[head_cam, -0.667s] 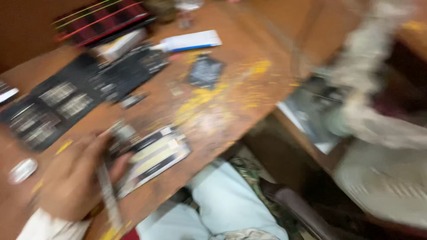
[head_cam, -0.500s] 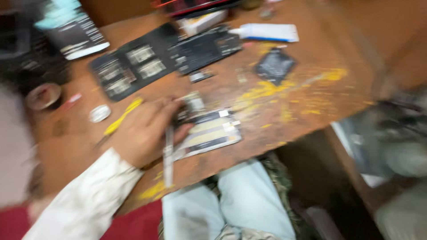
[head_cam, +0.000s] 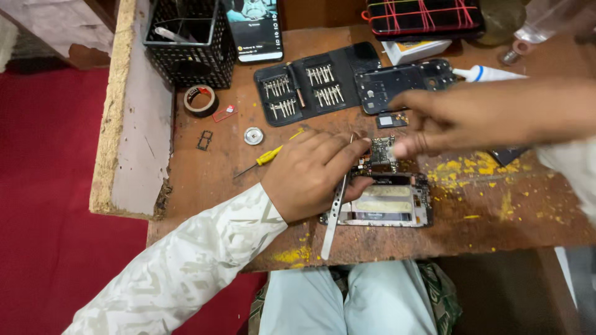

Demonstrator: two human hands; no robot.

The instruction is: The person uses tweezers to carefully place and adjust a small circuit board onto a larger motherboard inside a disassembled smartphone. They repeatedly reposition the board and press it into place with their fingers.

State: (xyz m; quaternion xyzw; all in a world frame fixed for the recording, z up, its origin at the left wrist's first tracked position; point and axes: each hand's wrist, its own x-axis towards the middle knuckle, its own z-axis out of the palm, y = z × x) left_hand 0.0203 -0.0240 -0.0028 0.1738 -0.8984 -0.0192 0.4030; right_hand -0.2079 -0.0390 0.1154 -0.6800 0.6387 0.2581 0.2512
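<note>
My left hand (head_cam: 313,177) rests on the wooden table (head_cam: 205,167) and grips metal tweezers (head_cam: 334,214), whose tips point at the top of an opened phone (head_cam: 391,208). A small green circuit board (head_cam: 382,152) sits at the phone's upper end, just past my left fingertips. My right hand (head_cam: 434,121) reaches in from the right, slightly blurred, with its fingers spread. Its thumb tip is at the board's right edge and nothing is held in it.
A yellow screwdriver (head_cam: 268,156), a black bit-set case (head_cam: 313,84), a black phone back frame (head_cam: 403,84), a tape roll (head_cam: 200,99), a black mesh basket (head_cam: 189,43), another phone (head_cam: 254,28), a white tube (head_cam: 487,74) and a small round metal piece (head_cam: 252,135) lie about. Yellow stains mark the table's right side.
The view has swung right and steadied. My left hand stays on the opened phone with the tweezers. My right hand has come into view from the right, over the circuit board.
</note>
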